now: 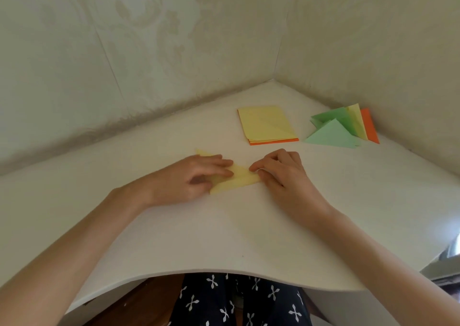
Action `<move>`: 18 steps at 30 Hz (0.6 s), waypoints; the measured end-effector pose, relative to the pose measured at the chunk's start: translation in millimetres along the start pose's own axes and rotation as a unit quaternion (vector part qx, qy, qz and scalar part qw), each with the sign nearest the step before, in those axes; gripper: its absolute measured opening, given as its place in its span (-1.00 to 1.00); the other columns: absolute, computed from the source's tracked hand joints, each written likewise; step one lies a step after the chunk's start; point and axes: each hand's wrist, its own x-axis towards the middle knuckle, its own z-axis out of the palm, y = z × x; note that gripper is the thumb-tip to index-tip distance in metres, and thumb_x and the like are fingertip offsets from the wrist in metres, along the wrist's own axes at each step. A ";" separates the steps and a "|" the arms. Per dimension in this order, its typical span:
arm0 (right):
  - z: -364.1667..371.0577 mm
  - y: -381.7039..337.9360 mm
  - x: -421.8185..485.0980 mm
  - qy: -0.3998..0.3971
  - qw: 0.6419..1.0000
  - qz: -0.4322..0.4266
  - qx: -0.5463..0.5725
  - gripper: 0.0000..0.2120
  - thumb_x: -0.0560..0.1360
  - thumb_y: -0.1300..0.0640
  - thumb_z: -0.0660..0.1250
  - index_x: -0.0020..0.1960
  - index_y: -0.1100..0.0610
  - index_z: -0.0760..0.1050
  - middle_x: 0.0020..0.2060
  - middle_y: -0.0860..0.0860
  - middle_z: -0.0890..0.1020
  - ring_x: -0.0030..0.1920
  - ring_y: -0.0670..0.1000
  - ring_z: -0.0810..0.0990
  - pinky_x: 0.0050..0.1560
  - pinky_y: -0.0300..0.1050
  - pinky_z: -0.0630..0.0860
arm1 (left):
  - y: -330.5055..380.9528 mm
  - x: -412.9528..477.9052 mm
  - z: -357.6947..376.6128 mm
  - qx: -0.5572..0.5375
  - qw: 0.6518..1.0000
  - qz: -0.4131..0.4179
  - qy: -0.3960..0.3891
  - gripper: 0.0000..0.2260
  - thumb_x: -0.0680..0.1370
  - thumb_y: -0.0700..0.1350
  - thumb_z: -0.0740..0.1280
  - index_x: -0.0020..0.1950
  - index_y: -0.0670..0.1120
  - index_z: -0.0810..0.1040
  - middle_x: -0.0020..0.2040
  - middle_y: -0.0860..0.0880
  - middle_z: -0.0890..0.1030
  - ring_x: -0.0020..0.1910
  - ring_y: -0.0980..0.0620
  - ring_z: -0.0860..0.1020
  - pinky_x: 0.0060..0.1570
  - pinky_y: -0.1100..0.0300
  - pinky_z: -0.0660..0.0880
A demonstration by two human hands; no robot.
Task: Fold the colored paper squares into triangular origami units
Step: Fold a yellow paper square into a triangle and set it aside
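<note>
Two wallpapered walls (174, 39) corner the white table (224, 238) bearing folded paper (240, 179).

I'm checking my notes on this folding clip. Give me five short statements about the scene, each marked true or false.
1. The left hand and the right hand both touch the yellow paper. True.
2. The folded triangles lie to the right of the stack of squares. True.
3. The stack's top sheet is green. False: it is yellow, with orange at the bottom.
4. The stack touches the triangles. False: bare table shows between them.
5. The right hand holds scissors. False: its fingers pinch only the paper.
</note>
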 end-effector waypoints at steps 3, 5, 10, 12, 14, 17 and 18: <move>-0.3 1.2 -3.3 0.010 0.999 -0.032 0.019 -0.76 0.50 0.16 0.22 0.09 0.10 0.59 0.01 -0.05 0.48 0.12 -0.03 0.29 0.14 -0.28 0.21 | -6.1 -2.1 -0.2 0.019 1.000 0.014 -0.007 -0.48 0.43 0.20 0.15 0.36 0.08 0.41 0.39 0.26 0.23 0.42 0.30 0.14 0.39 0.43 0.03; 0.0 2.5 -5.2 0.008 0.999 -0.049 0.013 -0.77 0.43 0.18 0.26 0.05 0.12 0.58 0.02 -0.02 0.51 0.12 -0.03 0.29 0.13 -0.34 0.20 | -7.9 -2.7 -1.5 0.038 0.999 0.001 -0.004 -0.46 0.38 0.32 0.15 0.33 0.20 0.37 0.39 0.34 0.20 0.41 0.32 0.16 0.45 0.22 0.07; -3.6 9.0 -4.6 0.030 0.994 -0.103 0.005 -0.81 0.36 0.41 0.33 -0.15 0.16 0.54 -0.10 0.03 0.56 -0.01 0.04 0.40 0.05 -0.35 0.29 | -8.3 -4.3 -3.9 -0.003 1.000 -0.007 0.005 -0.55 0.40 0.41 0.11 0.25 0.32 0.33 0.35 0.40 0.22 0.39 0.33 0.20 0.45 0.09 0.10; -6.6 12.2 -4.0 0.038 0.989 -0.139 -0.008 -0.81 0.32 0.44 0.29 -0.22 0.17 0.54 -0.18 0.02 0.58 -0.10 0.04 0.45 0.00 -0.27 0.32 | -9.2 -3.6 -5.4 -0.023 1.000 -0.011 0.000 -0.59 0.43 0.32 0.10 0.25 0.31 0.32 0.35 0.38 0.24 0.39 0.32 0.21 0.45 0.14 0.10; -7.7 13.1 -3.6 0.041 0.987 -0.154 -0.013 -0.81 0.31 0.44 0.29 -0.25 0.18 0.53 -0.21 0.01 0.59 -0.12 0.01 0.45 0.00 -0.26 0.34 | -8.9 -4.0 -5.5 -0.004 1.000 -0.016 -0.003 -0.53 0.38 0.32 0.14 0.29 0.31 0.29 0.34 0.42 0.21 0.38 0.37 0.17 0.44 0.27 0.03; -5.3 14.2 -4.1 0.039 0.985 -0.167 -0.029 -0.82 0.35 0.43 0.27 -0.22 0.17 0.53 -0.19 0.00 0.59 -0.11 0.08 0.50 -0.01 -0.15 0.39 | -7.3 -3.6 -2.5 0.013 0.999 -0.016 0.025 -0.38 0.33 0.35 0.21 0.36 0.21 0.34 0.31 0.45 0.21 0.34 0.40 0.18 0.34 0.49 -0.03; -4.7 14.6 -4.4 0.041 0.984 -0.172 -0.033 -0.82 0.36 0.42 0.27 -0.21 0.18 0.53 -0.19 0.00 0.60 -0.12 0.11 0.51 -0.02 -0.11 0.41 | -6.4 -3.0 -1.4 0.014 0.999 -0.015 0.036 -0.36 0.32 0.36 0.22 0.37 0.19 0.35 0.30 0.44 0.23 0.33 0.38 0.20 0.32 0.51 -0.01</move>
